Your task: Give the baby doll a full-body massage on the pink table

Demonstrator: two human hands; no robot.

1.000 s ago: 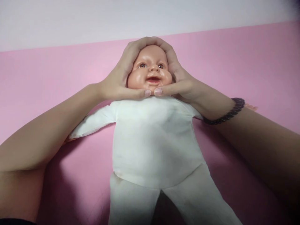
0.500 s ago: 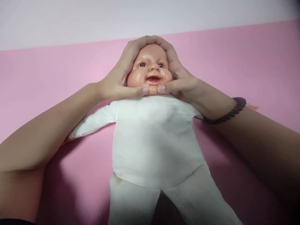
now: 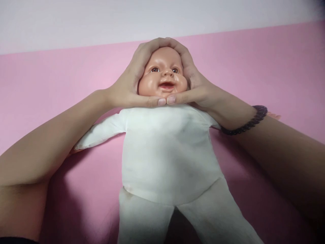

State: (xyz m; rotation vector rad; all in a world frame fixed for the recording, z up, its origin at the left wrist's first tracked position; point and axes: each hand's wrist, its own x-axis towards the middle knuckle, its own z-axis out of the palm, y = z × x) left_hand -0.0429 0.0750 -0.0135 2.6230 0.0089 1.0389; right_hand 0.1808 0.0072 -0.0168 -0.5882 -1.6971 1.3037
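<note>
A baby doll (image 3: 165, 152) with a hard plastic head and a white cloth body lies on its back, its legs towards me. My left hand (image 3: 133, 79) is wrapped round one side of the doll's head, and my right hand (image 3: 195, 78) round the other. The fingers of both hands curve over the crown and meet at the top. Under the chin both thumbs lie flat, their tips almost touching. One cloth arm passes beneath my left forearm; the other is mostly hidden behind my right wrist, with its small fingers showing past it.
The doll rests on a pink surface (image 3: 254, 64) that meets a white area (image 3: 101, 20) along the far edge. A dark bead bracelet (image 3: 247, 123) circles my right wrist. Shadows fall beside the doll's body.
Both thumbs have slid inward along the chin and slightly down, closing the gap between their tips. The doll's body has stayed where it was.
</note>
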